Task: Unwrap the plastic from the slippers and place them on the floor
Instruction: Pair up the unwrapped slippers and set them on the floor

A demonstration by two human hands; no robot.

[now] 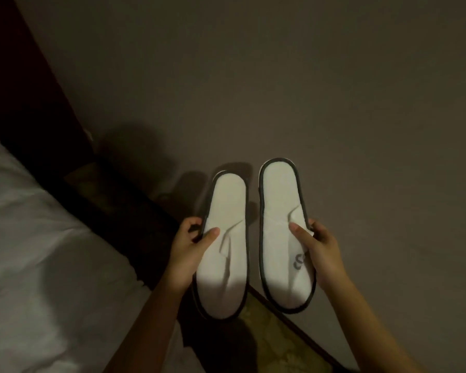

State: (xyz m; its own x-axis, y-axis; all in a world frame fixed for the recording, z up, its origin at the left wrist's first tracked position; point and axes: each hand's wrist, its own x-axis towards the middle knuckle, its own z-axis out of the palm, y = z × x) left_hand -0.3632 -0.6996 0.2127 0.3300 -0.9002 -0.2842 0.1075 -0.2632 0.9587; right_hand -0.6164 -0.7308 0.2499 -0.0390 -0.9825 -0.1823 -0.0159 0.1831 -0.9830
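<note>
Two flat white slippers with dark trim are held side by side above the floor, heels pointing away from me. My left hand (190,251) grips the left slipper (225,211) at its outer edge, thumb on the upper. My right hand (318,251) holds the right slipper (280,195) the same way, its thumb beside a grey logo. No plastic wrap shows on either slipper or anywhere in view.
A bed with white linen (38,251) fills the left side, edged by a dark wooden frame (113,195). A patterned rug (277,337) lies below the slippers. Plain grey-brown floor (334,103) spreads ahead and to the right.
</note>
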